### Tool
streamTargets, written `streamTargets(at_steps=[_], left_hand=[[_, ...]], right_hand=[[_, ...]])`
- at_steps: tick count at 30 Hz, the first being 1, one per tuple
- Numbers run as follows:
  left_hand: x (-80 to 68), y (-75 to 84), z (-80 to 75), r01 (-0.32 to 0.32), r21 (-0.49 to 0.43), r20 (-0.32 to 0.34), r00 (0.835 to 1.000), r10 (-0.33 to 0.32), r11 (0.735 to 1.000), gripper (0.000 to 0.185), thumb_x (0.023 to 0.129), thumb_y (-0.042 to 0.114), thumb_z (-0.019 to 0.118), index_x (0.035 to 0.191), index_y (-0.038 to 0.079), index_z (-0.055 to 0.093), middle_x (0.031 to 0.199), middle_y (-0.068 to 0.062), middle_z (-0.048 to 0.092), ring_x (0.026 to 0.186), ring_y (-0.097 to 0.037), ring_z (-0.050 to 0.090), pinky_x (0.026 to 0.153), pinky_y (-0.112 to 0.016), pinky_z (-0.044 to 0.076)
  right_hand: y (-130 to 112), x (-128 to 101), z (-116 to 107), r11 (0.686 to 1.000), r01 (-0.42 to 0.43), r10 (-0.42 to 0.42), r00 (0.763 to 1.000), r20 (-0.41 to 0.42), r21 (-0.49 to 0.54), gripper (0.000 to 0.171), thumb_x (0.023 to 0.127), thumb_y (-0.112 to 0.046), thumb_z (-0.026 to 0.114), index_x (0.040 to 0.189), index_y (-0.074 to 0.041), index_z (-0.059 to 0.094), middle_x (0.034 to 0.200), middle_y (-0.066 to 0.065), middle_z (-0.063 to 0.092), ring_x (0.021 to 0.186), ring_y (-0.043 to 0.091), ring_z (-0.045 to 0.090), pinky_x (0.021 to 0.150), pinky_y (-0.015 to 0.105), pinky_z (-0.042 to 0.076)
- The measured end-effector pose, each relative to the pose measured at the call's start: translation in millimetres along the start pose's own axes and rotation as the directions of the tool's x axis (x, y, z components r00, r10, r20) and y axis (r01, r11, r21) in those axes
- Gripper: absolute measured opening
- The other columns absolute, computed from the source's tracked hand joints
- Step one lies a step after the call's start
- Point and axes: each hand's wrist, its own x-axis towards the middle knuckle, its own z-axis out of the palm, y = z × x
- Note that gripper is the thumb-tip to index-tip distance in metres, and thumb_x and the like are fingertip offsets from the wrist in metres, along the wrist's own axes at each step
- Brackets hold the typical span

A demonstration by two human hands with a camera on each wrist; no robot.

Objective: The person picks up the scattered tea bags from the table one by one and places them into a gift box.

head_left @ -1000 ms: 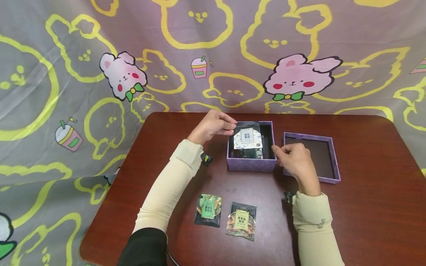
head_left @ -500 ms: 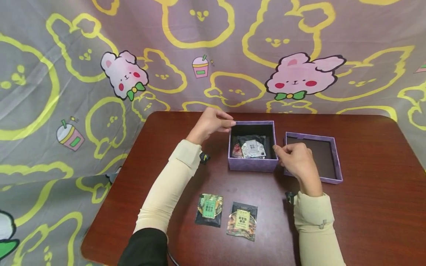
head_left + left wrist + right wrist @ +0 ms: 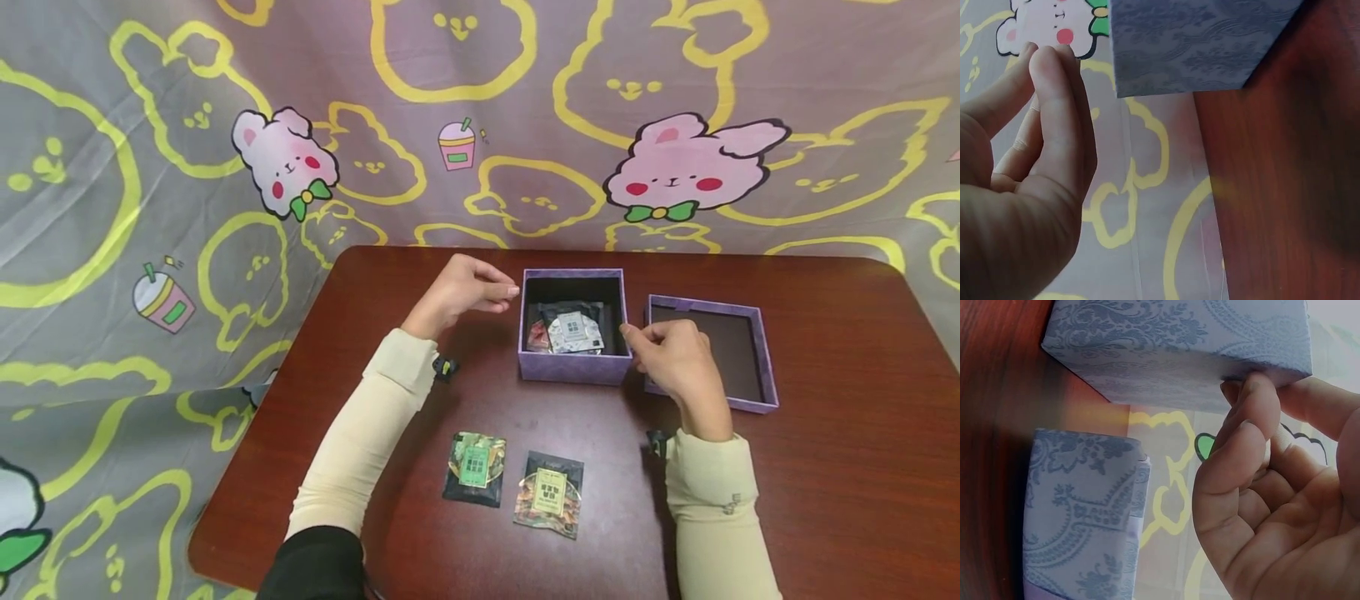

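A purple patterned box stands uncovered toward the back of the table. A white-and-black sachet lies inside it, on top of other packets; a red one shows at its left. My right hand pinches the rim of the box's right wall between thumb and finger, as the right wrist view also shows. Just left of the box, my left hand hovers apart from it with nothing in its fingers. On the table in front lie a green-labelled sachet and a yellow-labelled sachet.
The purple box lid lies inside up at the right, beside the box. A dark red wooden table bears everything. Behind and to the left hangs a grey cloth with yellow outlines and rabbit heads.
The white-and-black sachet, raised at the box's left side one second ago, dropped flat into the box. My left hand has since drawn away from the rim to the left. My right hand keeps its grip.
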Motion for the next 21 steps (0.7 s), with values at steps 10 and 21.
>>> streamTargets(at_steps=[10, 21], left_hand=[[-16.3, -12.5, 1.1, -0.004, 0.040, 0.065, 0.998, 0.002, 0.999, 0.015, 0.086, 0.001, 0.079, 0.099, -0.006, 0.076, 0.098, -0.022, 0.073, 0.074, -0.024, 0.072, 0.074, -0.042, 0.060], [-32.9, -22.3, -1.2, 0.033, 0.032, 0.098, 0.995, -0.036, 0.999, 0.013, 0.084, 0.001, 0.080, 0.094, -0.007, 0.075, 0.092, -0.020, 0.074, 0.068, -0.023, 0.070, 0.073, -0.046, 0.060]], right_hand=[[0, -1, 0, 1.000, 0.025, -0.024, 1.000, -0.006, 0.007, 0.050, 0.100, -0.044, 0.059, 0.089, 0.001, 0.076, 0.065, 0.005, 0.068, 0.068, 0.021, 0.060, 0.060, 0.033, 0.045], [0, -1, -1, 1.000, 0.021, -0.021, 1.000, -0.007, 0.004, 0.050, 0.100, -0.045, 0.058, 0.088, 0.000, 0.076, 0.064, 0.003, 0.067, 0.068, 0.022, 0.060, 0.060, 0.034, 0.044]])
